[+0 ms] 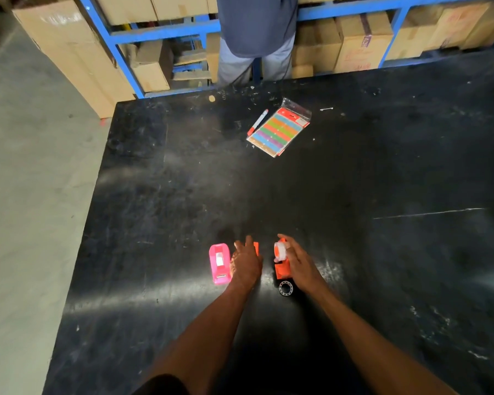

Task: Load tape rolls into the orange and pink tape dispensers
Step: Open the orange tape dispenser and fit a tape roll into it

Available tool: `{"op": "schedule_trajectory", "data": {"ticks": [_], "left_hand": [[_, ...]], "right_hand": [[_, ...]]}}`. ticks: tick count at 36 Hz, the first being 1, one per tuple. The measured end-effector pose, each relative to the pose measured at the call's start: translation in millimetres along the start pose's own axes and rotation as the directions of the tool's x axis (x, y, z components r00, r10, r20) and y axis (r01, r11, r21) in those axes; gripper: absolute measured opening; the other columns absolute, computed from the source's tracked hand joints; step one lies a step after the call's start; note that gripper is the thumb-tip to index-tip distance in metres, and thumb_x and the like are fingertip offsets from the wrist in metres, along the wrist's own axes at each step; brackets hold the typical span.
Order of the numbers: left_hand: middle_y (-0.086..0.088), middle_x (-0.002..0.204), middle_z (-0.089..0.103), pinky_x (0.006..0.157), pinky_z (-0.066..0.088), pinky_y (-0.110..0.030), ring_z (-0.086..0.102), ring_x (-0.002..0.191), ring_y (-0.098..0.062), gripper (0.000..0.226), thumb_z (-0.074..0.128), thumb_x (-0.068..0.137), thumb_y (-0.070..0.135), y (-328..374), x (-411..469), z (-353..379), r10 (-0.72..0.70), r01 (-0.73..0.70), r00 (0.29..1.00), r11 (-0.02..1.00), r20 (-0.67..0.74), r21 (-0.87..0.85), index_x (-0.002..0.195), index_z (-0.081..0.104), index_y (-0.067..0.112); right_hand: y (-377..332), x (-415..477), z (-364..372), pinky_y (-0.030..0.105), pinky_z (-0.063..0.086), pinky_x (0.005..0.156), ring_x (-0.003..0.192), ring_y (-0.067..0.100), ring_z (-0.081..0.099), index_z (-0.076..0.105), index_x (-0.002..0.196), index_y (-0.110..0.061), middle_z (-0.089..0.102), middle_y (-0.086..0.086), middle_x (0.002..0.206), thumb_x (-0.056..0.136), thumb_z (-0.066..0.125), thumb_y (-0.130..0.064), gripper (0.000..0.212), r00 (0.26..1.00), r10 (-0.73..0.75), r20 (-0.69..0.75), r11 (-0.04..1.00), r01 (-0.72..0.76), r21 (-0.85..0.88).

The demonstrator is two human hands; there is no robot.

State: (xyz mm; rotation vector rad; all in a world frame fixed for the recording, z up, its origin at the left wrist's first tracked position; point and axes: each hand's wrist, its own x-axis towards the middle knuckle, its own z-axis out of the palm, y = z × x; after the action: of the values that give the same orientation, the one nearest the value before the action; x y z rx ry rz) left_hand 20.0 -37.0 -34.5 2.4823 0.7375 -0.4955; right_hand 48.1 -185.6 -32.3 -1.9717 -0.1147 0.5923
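Orange tape dispenser (281, 269) lay near the front of the black tabletop (382, 172), directly under the right hand (300, 263), its long axis running away from the person. In the head view, the only one, that hand pinched a white tape roll (280, 248) at its fingertips, poised over the far end of the orange body and touching or just above it; contact was too small to tell. The left hand (246, 265) rested palm down with fingers loosely spread between the two dispensers, covering another orange piece (256, 247) whose nature was unclear. The pink tape dispenser (219, 263) sat just beside the left hand, on its outer side, parallel to the orange one, a pale roll seemingly already seated inside. A dark empty ring (285, 288) lay just behind the orange dispenser. The right hand was plainly the nearer for seating the roll
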Motion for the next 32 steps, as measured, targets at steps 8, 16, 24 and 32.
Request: {"op": "schedule_trajectory", "data": {"ticks": [8,16,24,32], "left_hand": [[-0.016,0.111,0.068,0.08,0.057,-0.031,0.069,0.093,-0.029,0.042,0.065,0.091,0.026,6,1,-13,-0.018,0.037,0.999,0.895,0.048,-0.444,0.127,0.053,0.008],[-0.01,0.1,0.068,0.081,0.058,-0.04,0.064,0.085,-0.023,0.044,0.063,0.095,0.01,3,-24,-40,0.2,0.169,0.937,0.459,0.287,-0.872,0.135,0.049,0.024],[-0.011,0.121,0.074,0.096,0.058,-0.045,0.073,0.109,-0.029,0.042,0.065,0.095,0.023,2,-57,-58,0.305,0.125,0.917,0.396,0.259,-0.91,0.136,0.056,0.031],[-0.009,0.121,0.073,0.079,0.062,-0.033,0.074,0.099,-0.02,0.041,0.063,0.096,0.033,-3,-78,-56,0.287,0.043,0.945,0.367,0.157,-0.929,0.136,0.056,0.034]], "right_hand": [[-1,5,-3,0.039,0.042,0.11,0.121,0.016,0.058,0.051,0.137,-0.03,0.061,-0.001,0.134,0.106,0.033,-0.037,0.036,1.0,0.013,-0.018,1.0,-0.012,0.026],[-12,-2,-7,0.03,0.044,0.095,0.109,0.014,0.06,0.053,0.128,-0.03,0.063,-0.006,0.118,0.106,0.033,-0.036,0.03,0.993,-0.028,-0.114,1.0,0.028,-0.003],[-28,-20,-2,0.035,0.05,0.094,0.102,0.015,0.066,0.055,0.127,-0.028,0.068,0.0,0.114,0.106,0.033,-0.033,0.031,0.995,-0.037,-0.088,0.999,0.04,0.034],[-43,-40,2,0.046,0.048,0.103,0.111,0.024,0.064,0.054,0.133,-0.018,0.066,0.008,0.123,0.107,0.033,-0.026,0.034,0.995,-0.076,-0.07,0.997,0.078,0.016]]}}
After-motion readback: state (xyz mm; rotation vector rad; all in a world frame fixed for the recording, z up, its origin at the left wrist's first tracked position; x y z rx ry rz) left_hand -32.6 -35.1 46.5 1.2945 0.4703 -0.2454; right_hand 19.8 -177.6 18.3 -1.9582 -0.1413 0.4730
